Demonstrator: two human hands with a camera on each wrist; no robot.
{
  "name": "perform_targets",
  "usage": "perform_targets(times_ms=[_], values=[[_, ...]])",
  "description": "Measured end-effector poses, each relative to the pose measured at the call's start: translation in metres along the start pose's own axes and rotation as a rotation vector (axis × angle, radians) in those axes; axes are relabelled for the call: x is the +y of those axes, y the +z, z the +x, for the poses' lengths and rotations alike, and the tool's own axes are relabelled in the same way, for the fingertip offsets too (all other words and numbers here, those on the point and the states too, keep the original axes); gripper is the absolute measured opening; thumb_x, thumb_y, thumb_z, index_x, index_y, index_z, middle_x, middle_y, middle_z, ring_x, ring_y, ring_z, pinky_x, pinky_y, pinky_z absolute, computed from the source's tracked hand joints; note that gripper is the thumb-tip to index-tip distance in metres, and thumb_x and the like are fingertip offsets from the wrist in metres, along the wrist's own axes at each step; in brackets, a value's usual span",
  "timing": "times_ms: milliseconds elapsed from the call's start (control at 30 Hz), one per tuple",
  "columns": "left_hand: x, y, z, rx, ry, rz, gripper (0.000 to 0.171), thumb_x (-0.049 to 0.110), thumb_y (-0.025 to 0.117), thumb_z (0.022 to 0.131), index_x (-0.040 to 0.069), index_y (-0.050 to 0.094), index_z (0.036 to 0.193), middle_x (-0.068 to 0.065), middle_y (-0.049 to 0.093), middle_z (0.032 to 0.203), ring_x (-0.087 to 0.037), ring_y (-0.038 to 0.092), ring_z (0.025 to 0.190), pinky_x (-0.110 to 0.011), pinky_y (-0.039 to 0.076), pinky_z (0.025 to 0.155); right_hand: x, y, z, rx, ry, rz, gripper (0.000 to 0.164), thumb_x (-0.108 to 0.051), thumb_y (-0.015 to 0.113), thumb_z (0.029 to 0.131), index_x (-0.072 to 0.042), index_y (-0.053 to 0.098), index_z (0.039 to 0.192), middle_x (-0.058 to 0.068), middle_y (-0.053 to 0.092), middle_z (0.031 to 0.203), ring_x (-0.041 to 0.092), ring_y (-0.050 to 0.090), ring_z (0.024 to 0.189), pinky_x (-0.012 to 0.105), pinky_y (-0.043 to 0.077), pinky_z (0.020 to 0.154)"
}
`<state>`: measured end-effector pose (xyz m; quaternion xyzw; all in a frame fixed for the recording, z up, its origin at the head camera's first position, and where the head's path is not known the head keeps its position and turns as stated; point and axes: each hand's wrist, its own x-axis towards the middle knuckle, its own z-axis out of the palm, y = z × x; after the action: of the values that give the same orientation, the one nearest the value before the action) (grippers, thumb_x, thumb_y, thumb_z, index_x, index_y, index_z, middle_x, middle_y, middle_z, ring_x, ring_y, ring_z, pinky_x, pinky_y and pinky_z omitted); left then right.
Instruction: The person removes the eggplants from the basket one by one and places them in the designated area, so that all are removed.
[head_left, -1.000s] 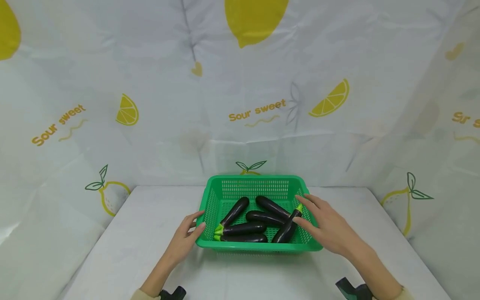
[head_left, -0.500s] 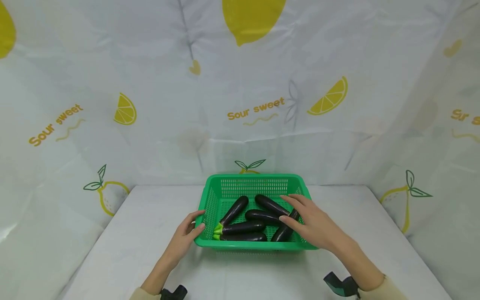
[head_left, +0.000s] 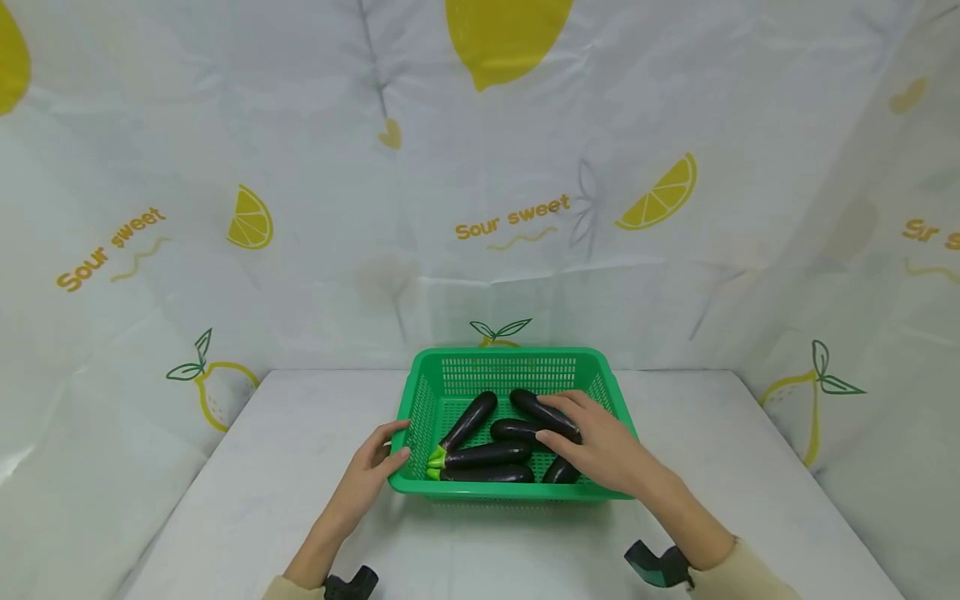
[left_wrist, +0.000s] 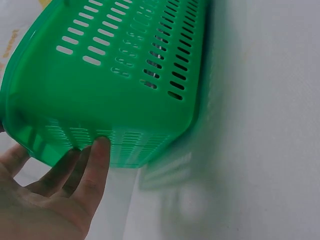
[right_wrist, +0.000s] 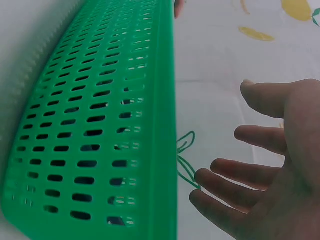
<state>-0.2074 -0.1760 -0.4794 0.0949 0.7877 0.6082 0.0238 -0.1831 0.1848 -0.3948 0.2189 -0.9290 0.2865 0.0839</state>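
Several dark purple eggplants [head_left: 471, 419] with green stems lie in a green plastic basket [head_left: 517, 492]. My left hand [head_left: 363, 479] holds the basket's left rim, thumb and a finger over it; in the left wrist view, other fingers [left_wrist: 95, 175] rest along the outer side wall. My right hand [head_left: 603, 446] hovers over the right half of the basket, fingers spread and holding nothing. It overlaps a near-right eggplant [head_left: 561, 472], partly hiding it; its fingertips appear by an eggplant [head_left: 534, 407] at the back. The right wrist view shows that hand [right_wrist: 260, 185] with loose, parted fingers beyond the rim.
A white-covered table [head_left: 300, 442] bears the basket near its back edge. Behind and at the sides hangs a white sheet [head_left: 337, 275] printed with lemons. Dark camera mounts [head_left: 656, 565] sit at both wrists.
My right hand has moved left from the basket's right rim to over the eggplants, covering the stem of the near-right one. The left hand stays at the left rim.
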Motion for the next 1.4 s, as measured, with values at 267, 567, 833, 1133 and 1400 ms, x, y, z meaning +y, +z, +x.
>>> perform_targets(times_ms=[267,567,833,1133,1400], values=[[0.005,-0.002,0.000,-0.011,-0.022,-0.008,0.047,0.025,0.064,0.102,0.016,0.052,0.146,-0.014,0.044,0.154,-0.034,0.051,0.135,-0.049,0.045,0.105,-0.001,0.012,0.009,-0.011,0.014,0.079,0.051,-0.044,0.063,0.100,-0.012,0.060,0.139,0.009,0.058,0.137,0.032,0.057,0.125,0.056,0.048,0.099],[0.011,-0.003,0.000,-0.020,-0.033,-0.021,0.047,0.024,0.064,0.102,0.014,0.052,0.146,-0.015,0.045,0.153,-0.034,0.052,0.133,-0.048,0.045,0.104,0.003,0.026,0.019,-0.066,0.064,0.168,0.048,-0.040,0.067,0.099,-0.011,0.061,0.138,0.010,0.060,0.130,0.031,0.059,0.117,0.050,0.051,0.092],[0.012,-0.002,0.000,-0.017,-0.023,-0.039,0.047,0.023,0.064,0.101,0.013,0.052,0.146,-0.016,0.045,0.152,-0.035,0.053,0.133,-0.051,0.045,0.104,0.007,0.033,0.028,-0.102,0.089,0.211,0.048,-0.036,0.068,0.099,-0.008,0.061,0.137,0.012,0.060,0.135,0.032,0.060,0.116,0.048,0.052,0.093],[0.012,-0.001,0.000,-0.018,-0.024,-0.045,0.046,0.022,0.065,0.101,0.012,0.053,0.145,-0.016,0.048,0.150,-0.034,0.054,0.131,-0.049,0.046,0.103,0.011,0.041,0.035,-0.155,0.114,0.263,0.045,-0.031,0.069,0.098,-0.005,0.062,0.135,0.017,0.061,0.132,0.035,0.061,0.113,0.049,0.052,0.091],[0.012,-0.001,0.000,-0.014,-0.018,-0.043,0.046,0.022,0.064,0.101,0.012,0.053,0.145,-0.017,0.049,0.149,-0.033,0.055,0.130,-0.049,0.046,0.102,0.011,0.051,0.041,-0.209,0.082,0.251,0.047,-0.030,0.070,0.098,0.000,0.062,0.132,0.017,0.065,0.123,0.034,0.061,0.108,0.048,0.051,0.089]])
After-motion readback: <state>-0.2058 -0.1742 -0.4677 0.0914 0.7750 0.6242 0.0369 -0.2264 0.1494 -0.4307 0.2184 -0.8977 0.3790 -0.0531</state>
